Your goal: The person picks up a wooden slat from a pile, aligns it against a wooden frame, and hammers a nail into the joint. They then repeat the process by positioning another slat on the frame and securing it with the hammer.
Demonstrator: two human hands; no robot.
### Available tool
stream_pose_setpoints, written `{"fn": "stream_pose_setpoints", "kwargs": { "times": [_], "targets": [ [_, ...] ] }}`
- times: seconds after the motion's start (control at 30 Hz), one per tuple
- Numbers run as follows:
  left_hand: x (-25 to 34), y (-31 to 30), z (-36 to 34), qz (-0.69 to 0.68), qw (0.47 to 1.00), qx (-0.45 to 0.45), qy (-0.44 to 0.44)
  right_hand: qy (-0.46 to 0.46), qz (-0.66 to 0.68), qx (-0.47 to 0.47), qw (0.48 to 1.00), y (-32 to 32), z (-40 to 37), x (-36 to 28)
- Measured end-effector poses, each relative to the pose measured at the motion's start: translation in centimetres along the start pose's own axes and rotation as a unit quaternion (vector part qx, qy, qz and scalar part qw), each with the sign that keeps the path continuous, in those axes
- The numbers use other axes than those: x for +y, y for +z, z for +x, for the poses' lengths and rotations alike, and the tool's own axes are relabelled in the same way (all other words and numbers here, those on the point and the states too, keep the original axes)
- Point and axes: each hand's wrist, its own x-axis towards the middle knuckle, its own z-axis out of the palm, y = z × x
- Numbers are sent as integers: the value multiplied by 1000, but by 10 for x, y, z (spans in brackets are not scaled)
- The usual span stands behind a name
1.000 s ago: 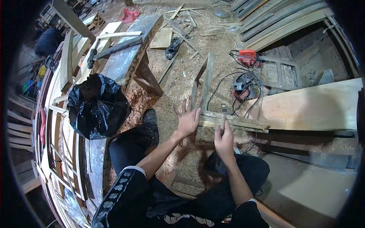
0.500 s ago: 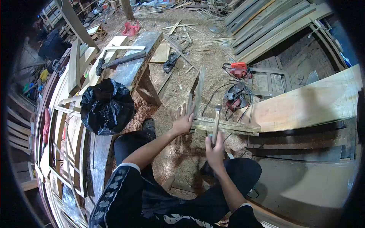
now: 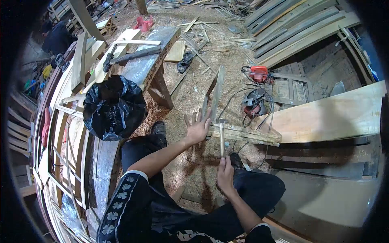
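My right hand (image 3: 225,175) is closed round the wooden handle of a hammer (image 3: 222,139). The hammer's metal head is over the near end of some stacked wooden strips (image 3: 253,135), close to where a slanted wooden piece (image 3: 216,95) joins them. At that corner lies my left hand (image 3: 197,130), its fingers spread and its thumb side against the wood. Both hands are in front of my bent knees, above a floor covered in shavings.
On the left a black plastic bag (image 3: 114,107) stands by a workbench (image 3: 152,38) with a dark tool on it. A red power tool (image 3: 258,74) and a corded grey-red one (image 3: 255,103) lie on the right. A wide board (image 3: 324,117) and stacked planks (image 3: 296,32) are beyond.
The hammer has swung down and left, its head now at the wood corner instead of raised. My right hand has dropped lower. The whole view has shifted slightly.
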Motion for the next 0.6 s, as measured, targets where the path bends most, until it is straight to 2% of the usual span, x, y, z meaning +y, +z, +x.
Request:
{"fn": "stream_pose_setpoints", "kwargs": {
  "times": [0.1, 0.17, 0.3, 0.37, 0.43, 0.6],
  "targets": [
    [8, 11, 3, -19, 1000, 17, 12, 50, 2, -37, 998, 0, -1, -10],
    [12, 12, 1, -31, 999, 21, 29, -13, -29, 11, 999, 5, -1, -12],
    [8, 11, -5, -31, 999, 24, 32, -8, -23, 20, 1000, 0, -4, -14],
    [7, 16, -4, -18, 997, 68, 36, -23, -55, 1, 998, -3, 3, -11],
    [9, 13, -2, -18, 998, 55, 29, -25, -44, 16, 999, -7, 0, -20],
    [13, 18, -2, -42, 998, 53, 19, 28, -45, -1, 999, -12, -1, -18]
  ]
}}
